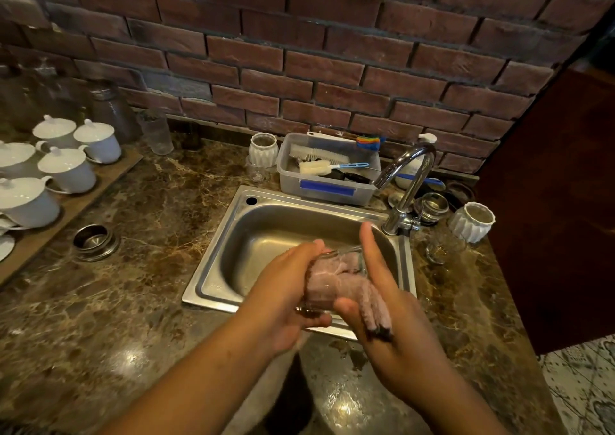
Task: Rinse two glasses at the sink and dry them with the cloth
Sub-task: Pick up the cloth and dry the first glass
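Over the front of the steel sink [233, 231] my left hand [286, 288] grips a clear glass [346, 258] lying on its side, mouth to the right. A pink cloth [332, 285] is stuffed inside the glass, and its end hangs out over my right palm. My right hand [386, 298] holds the cloth against the glass, with its fingers lying straight along the rim and pointing up. A second clear glass [442, 245] stands upright on the counter right of the tap [409, 182]. No water runs from the tap.
A plastic tub [329, 182] with brushes sits behind the sink. White ribbed cups [471, 221] [263, 148] stand right and left of it. White lidded cups [66, 165] fill a tray at far left. A metal ring [95, 240] is set into the marble counter.
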